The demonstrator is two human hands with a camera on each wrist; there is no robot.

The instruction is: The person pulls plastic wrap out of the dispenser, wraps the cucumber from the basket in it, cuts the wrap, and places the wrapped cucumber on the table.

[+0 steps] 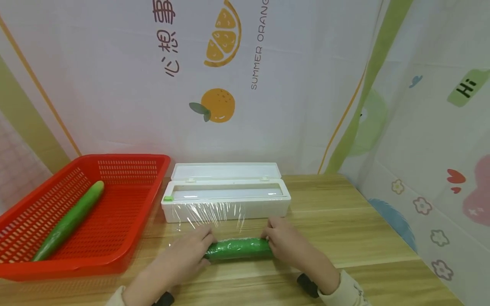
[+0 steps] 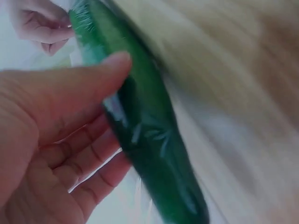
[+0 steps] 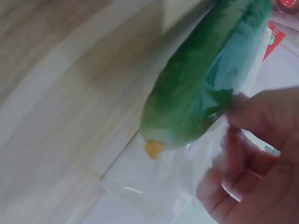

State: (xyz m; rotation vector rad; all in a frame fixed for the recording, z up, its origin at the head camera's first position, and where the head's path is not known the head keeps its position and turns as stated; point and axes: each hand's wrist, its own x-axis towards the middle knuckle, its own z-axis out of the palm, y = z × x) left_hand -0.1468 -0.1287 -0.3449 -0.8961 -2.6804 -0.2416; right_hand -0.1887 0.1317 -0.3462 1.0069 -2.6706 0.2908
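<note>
A green cucumber (image 1: 239, 248) lies crosswise on the wooden table, with shiny clear cling film (image 3: 219, 93) around part of it. At its left end my left hand (image 1: 191, 250) holds it, thumb across the top and fingers behind, as the left wrist view shows. My right hand (image 1: 285, 240) is at the other end, thumb and forefinger pinching the film close against the cucumber's side. More film stretches from the cucumber back to a white cling film dispenser (image 1: 226, 210), whose lid (image 1: 226, 171) stands raised. Loose film spreads past the cucumber's yellowish tip in the right wrist view.
On the left stands a red plastic basket (image 1: 126, 259) with another cucumber (image 1: 70, 221) inside. The dispenser has a green slider (image 1: 168, 198) at its left. A printed curtain (image 1: 298, 106) hangs behind the wooden table (image 1: 367, 255) and along its right side.
</note>
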